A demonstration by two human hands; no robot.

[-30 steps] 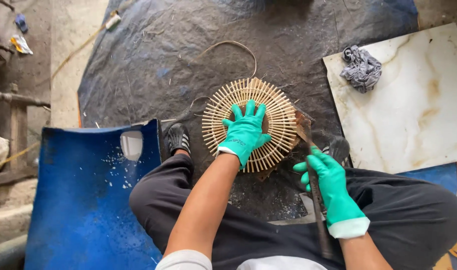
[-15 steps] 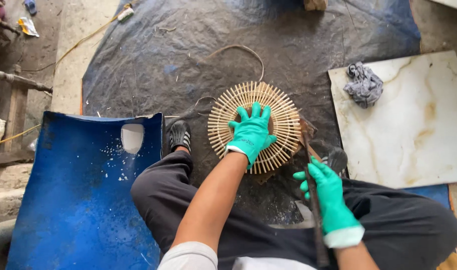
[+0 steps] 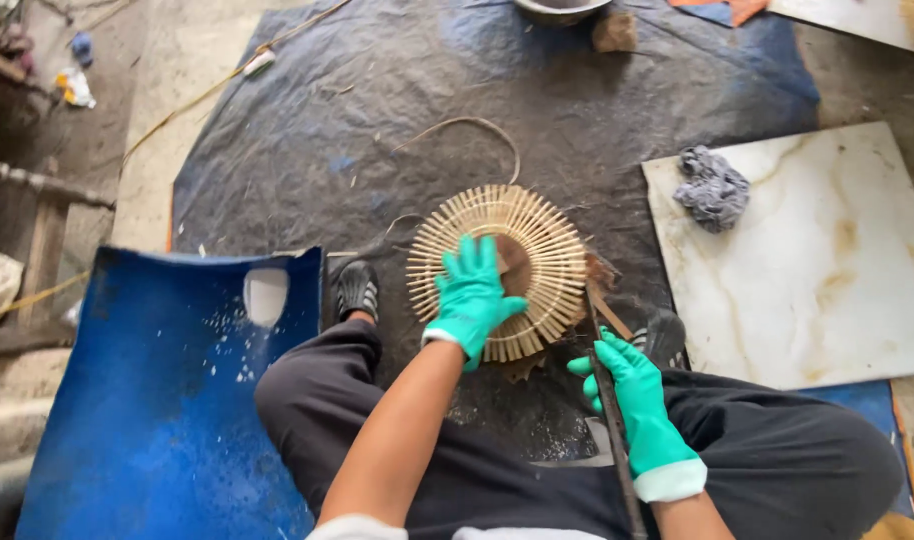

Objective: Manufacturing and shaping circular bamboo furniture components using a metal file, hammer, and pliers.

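Bamboo-slat disc [image 3: 537, 260], round and pale, is lying flat on the dark tarpaulin [image 3: 377, 130] at the middle of the view, directly ahead of the seated person's crossed legs. Slats are radiating evenly around nearly the whole ring, with a darker wooden centre showing; judging from that, the ring appears mostly assembled, though the rim at about 4 o'clock looks rougher and seems to be where work is going on. Left hand [image 3: 472, 295], in a green glove, is pressing down on the disc with its fingers spread open and flat, gripping nothing. Right hand [image 3: 632, 390], also green-gloved, is sitting at 5 o'clock from the disc with its fingers closed around a long dark blade [image 3: 605, 380], whose tip is reaching the disc's edge at 4 o'clock. A thin curved cane strip [image 3: 477, 125] is lying loose at 12 o'clock from the disc, not yet worked in as far as can be told. A blue plastic panel [image 3: 147, 400] is lying at 8 o'clock, a pale marbled tile [image 3: 827, 280] at 3 o'clock with a grey rag [image 3: 712, 188] on it, and dark shoes [image 3: 357, 290] are showing just beside the disc.
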